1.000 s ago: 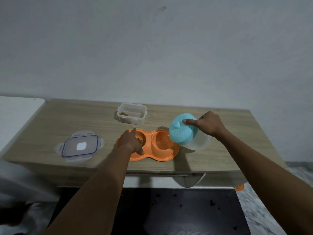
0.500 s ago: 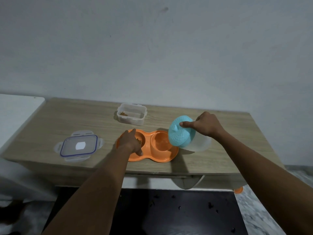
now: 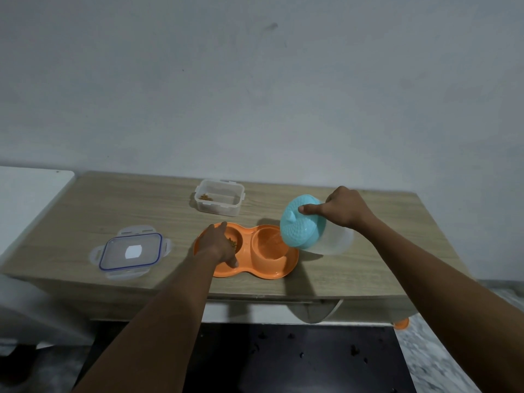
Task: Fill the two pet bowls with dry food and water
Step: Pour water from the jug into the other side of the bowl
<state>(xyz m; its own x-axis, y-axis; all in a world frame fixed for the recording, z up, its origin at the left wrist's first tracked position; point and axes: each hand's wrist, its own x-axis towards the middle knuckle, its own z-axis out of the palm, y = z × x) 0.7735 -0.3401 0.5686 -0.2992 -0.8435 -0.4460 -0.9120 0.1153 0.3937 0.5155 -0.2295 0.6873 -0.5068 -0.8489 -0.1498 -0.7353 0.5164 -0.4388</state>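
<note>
Surface: wooden table [image 3: 85,211] against a pale wall, dark floor below its near edge.
Left hand [image 3: 219,245]: curled over the left well of the orange double bowl [image 3: 272,272], thumb on the near rim; brown kibble [image 3: 232,243] shows under the fingers.
Right hand [image 3: 344,207]: closed around a clear jug with a blue lid [image 3: 302,225], tipped sideways over the right well.
Lid [image 3: 131,252]: flat, left of the bowl.
Container [image 3: 219,200]: open, behind the bowl, few pellets inside.
</note>
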